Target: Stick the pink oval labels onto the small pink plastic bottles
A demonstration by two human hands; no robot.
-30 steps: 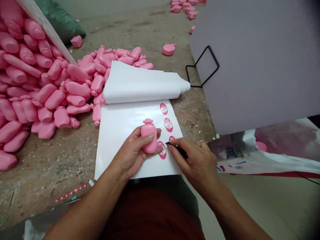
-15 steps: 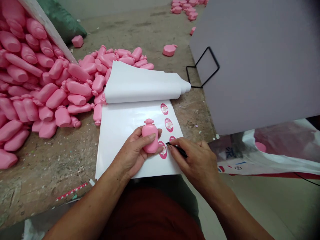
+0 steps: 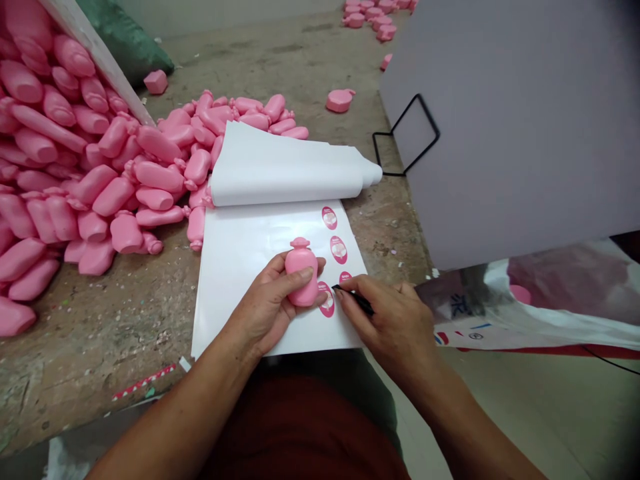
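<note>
A small pink bottle (image 3: 301, 277) is held upright in my left hand (image 3: 270, 303), thumb across its front and fingers behind it. My right hand (image 3: 387, 317) grips a thin black tool (image 3: 361, 303), its tip at the edge of an oval pink label (image 3: 327, 300). Under both hands lies a white sticker sheet (image 3: 240, 267) with a column of oval labels near its right side; one label is partly covered by my right hand. The sheet's upper part (image 3: 290, 173) is curled back in a roll.
Many pink bottles (image 3: 160, 177) are heaped at the left and behind the sheet. A grey panel (image 3: 520, 133) with a black wire frame (image 3: 437, 133) stands at the right. Plastic bags (image 3: 540, 300) lie below it. A green sack (image 3: 117, 40) is at the back left.
</note>
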